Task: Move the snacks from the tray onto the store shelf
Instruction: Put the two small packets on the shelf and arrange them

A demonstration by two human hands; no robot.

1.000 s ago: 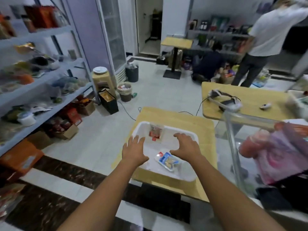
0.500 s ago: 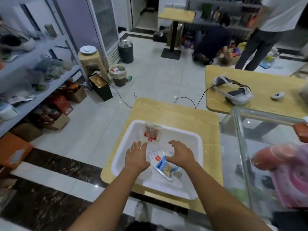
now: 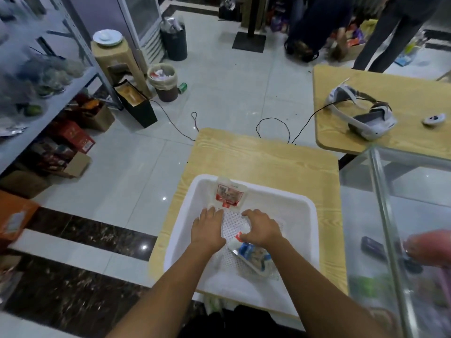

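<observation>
- Left hand [image 3: 207, 230] lies palm down inside the white tray [image 3: 180, 215], its fingers straight and slightly spread on the perforated floor, holding nothing.
- Right hand [image 3: 262, 228] is arched with its fingers curled, and its thumb side sits at the red corner of the blue snack packet [image 3: 253, 257]. Whether it grips the packet cannot be told.
- That packet lies flat in the tray's near right part. Its long axis runs diagonally, from the red corner by the right hand toward the near right.
- A red-and-white snack packet [image 3: 228, 195] leans against the tray's far wall, top end pointing away from the person.
- The tray rests on a wooden table [image 3: 256, 157], with the store shelf [image 3: 19, 145] well apart at the left.
- The right wrist covers part of the blue packet, and the print on both packets is too blurred to read.
- Goods on the shelf are smeared.
</observation>
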